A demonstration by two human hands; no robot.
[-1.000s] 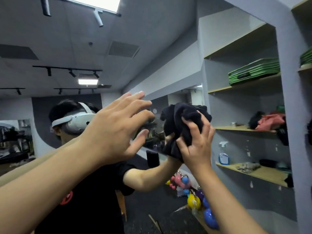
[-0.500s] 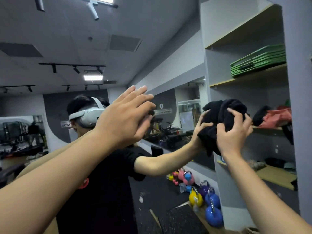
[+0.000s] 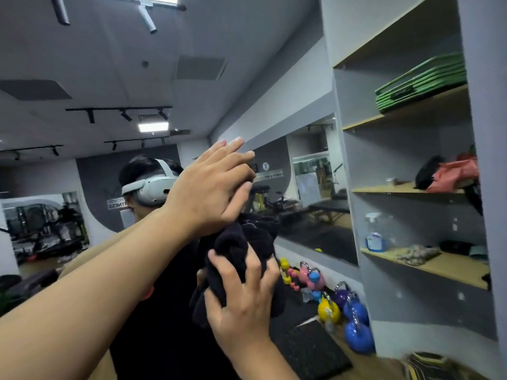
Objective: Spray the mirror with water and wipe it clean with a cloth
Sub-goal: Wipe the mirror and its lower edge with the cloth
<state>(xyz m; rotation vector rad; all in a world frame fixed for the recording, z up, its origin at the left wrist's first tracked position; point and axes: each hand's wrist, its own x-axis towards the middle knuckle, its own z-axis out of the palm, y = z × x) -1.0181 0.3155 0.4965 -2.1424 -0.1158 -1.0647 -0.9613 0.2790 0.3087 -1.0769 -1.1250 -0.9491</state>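
Lower now, bunched soft black cloth [image 3: 241,253] gripped by right hand [image 3: 242,305] fingers, left hand [image 3: 208,193] flat, fingers extended on glossy mirror [image 3: 301,187]

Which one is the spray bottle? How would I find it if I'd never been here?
Look at the grey shelf unit on the right of the mirror. On its lowest wooden shelf, at the left end, stands the spray bottle. It is the only clear, upright thing there, with a white trigger top and a blue label; the crumpled rag beside it lies flat.
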